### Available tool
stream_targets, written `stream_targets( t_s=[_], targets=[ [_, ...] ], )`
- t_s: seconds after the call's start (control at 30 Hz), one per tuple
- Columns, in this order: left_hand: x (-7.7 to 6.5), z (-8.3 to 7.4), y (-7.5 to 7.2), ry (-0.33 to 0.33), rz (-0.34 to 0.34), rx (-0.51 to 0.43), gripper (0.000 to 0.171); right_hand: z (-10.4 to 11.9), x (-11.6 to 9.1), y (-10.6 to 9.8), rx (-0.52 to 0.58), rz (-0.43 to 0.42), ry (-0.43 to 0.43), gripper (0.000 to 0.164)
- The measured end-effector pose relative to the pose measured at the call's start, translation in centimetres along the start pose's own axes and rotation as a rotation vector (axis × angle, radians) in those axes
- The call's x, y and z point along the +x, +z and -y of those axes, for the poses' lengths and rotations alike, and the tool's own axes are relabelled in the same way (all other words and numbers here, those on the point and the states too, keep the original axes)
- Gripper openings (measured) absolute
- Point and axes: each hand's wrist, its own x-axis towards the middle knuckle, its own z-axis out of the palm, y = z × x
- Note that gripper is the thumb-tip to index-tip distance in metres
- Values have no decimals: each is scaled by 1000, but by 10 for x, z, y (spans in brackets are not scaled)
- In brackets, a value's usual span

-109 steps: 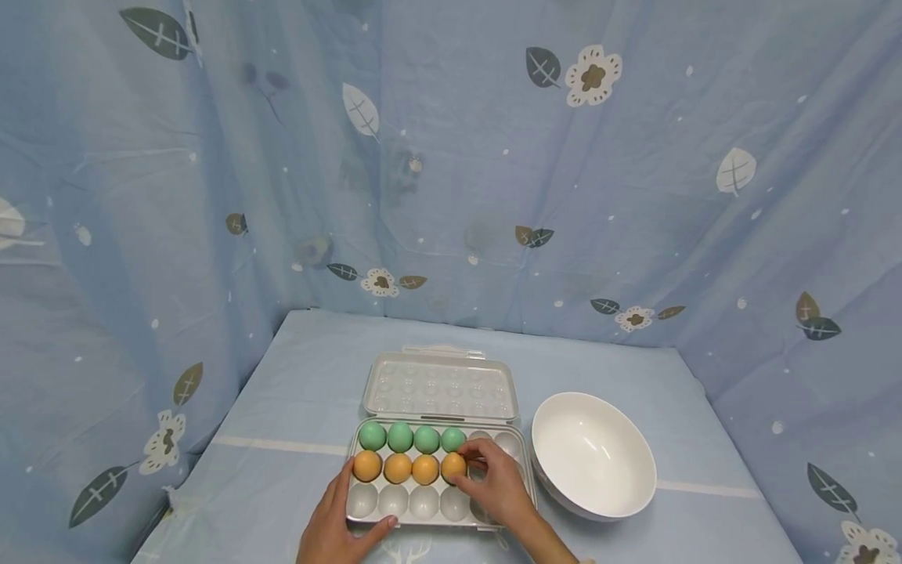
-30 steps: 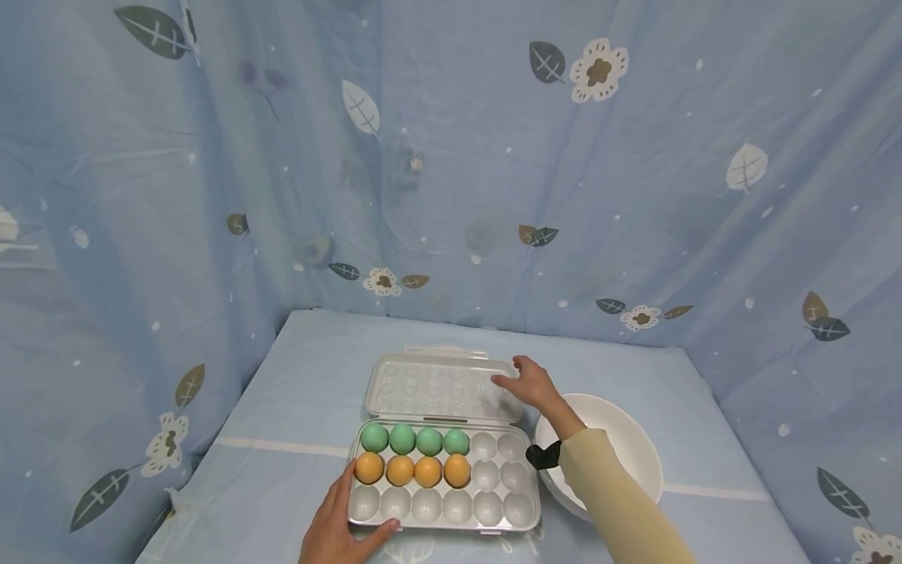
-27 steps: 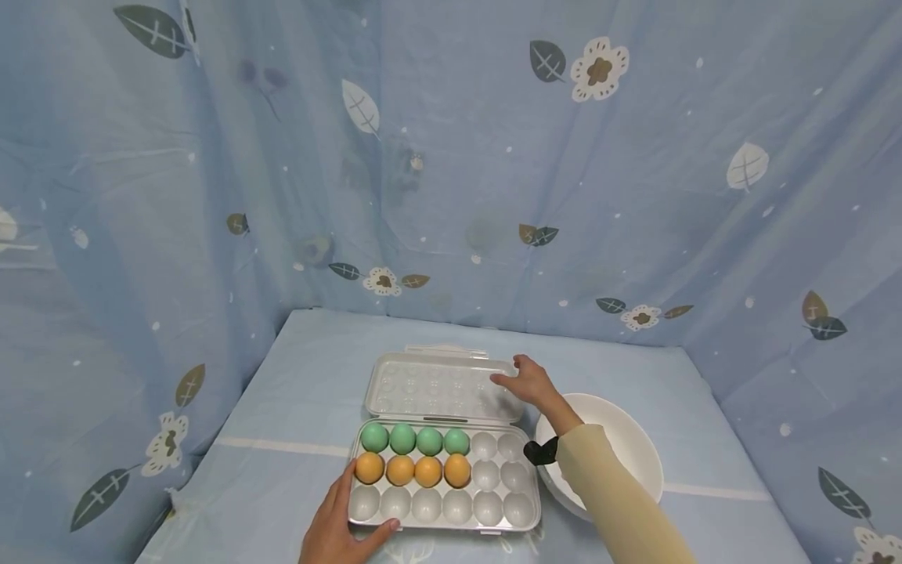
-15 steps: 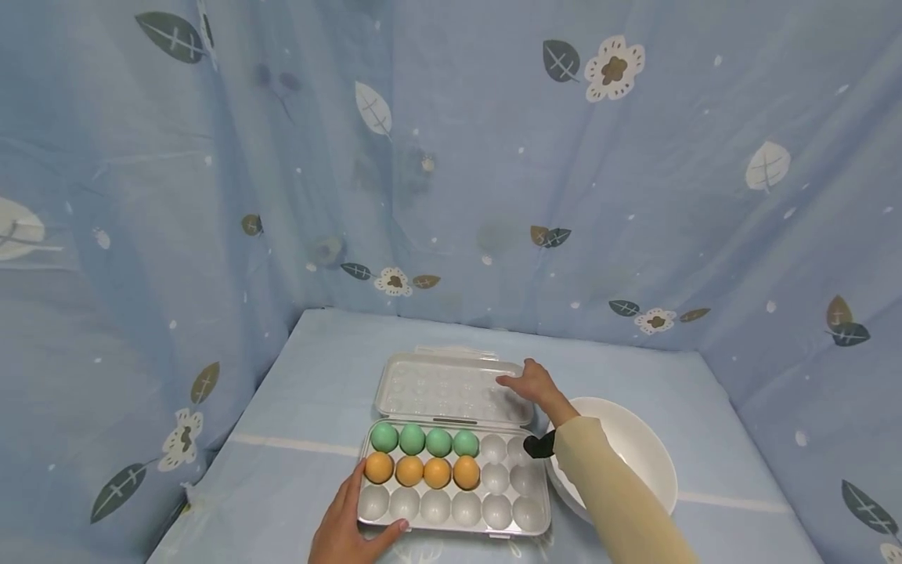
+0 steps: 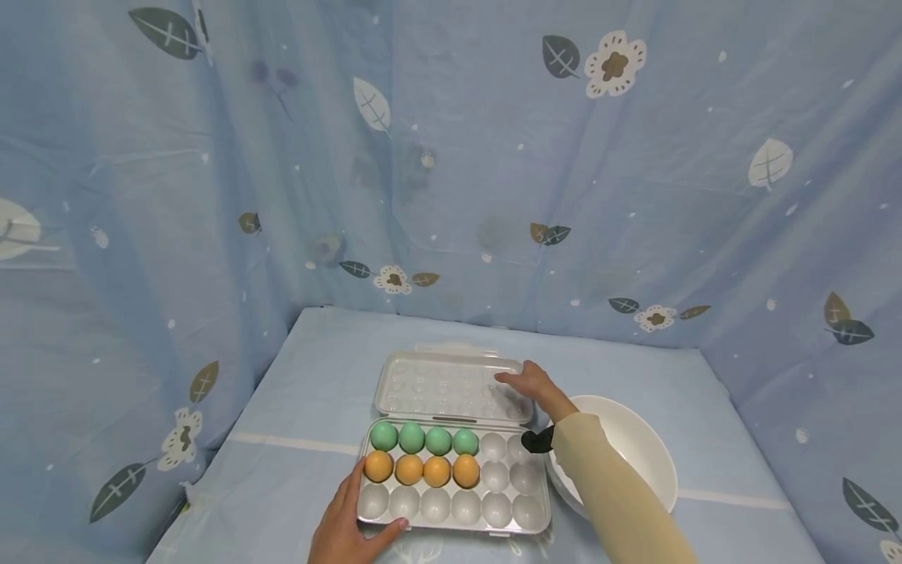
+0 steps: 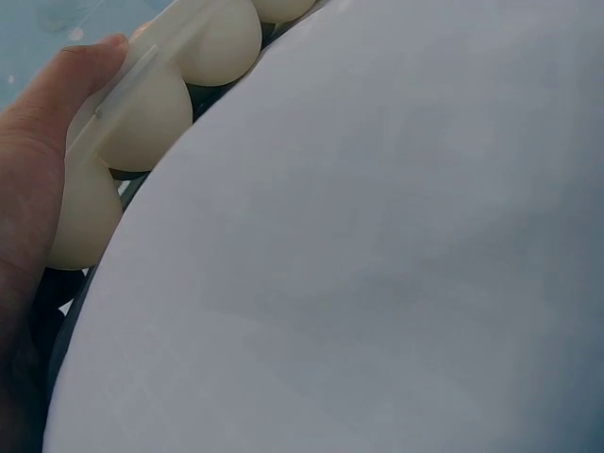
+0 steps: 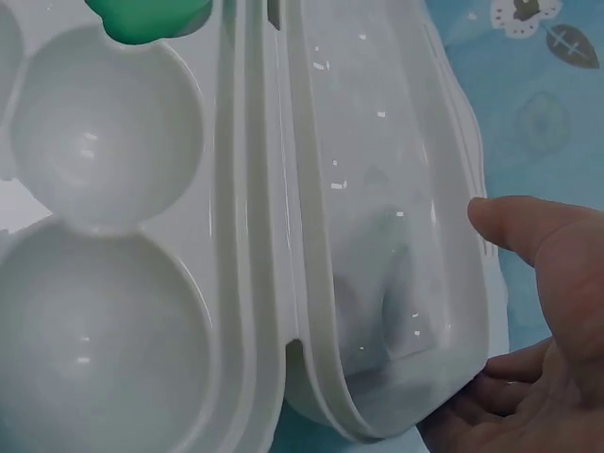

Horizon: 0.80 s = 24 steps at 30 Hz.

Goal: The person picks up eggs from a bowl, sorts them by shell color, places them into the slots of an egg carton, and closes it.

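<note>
A white plastic egg box [image 5: 496, 509] lies unfolded on the table, its clear lid [image 5: 451, 384] laid back behind it. Green balls [image 5: 412, 439] fill part of the back row and orange balls [image 5: 437, 471] part of the middle row. My left hand [image 5: 345, 521] grips the box's near left corner, its thumb along the front rim; in the left wrist view that thumb presses the edge. At the lid's right end, my right hand [image 5: 535, 384] holds the corner. The right wrist view has the thumb at the rim and fingers [image 7: 481, 396] curled by the corner.
A large white bowl [image 5: 634, 446] stands just right of the egg box, partly hidden by the right forearm's sleeve [image 5: 613, 486]. A blue cloth covers the table [image 5: 317, 376], and patterned blue curtains [image 5: 451, 157] enclose the back and sides.
My right hand has let go of the rightmost orange ball, which sits in its pocket, and has moved back to the lid's right corner. Its fingers have drawn in there. The left hand stays put.
</note>
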Motion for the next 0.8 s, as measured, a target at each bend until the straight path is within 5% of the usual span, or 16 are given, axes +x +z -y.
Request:
stream_targets(
  t_s=[0.43, 0.8],
  targets=[
    [0, 0, 2, -16, 17, 6, 132, 6, -12, -19, 90, -69, -88, 92],
    [0, -1, 0, -11, 16, 19, 131, 2, -45, -33, 173, -149, -232, 87]
  ],
)
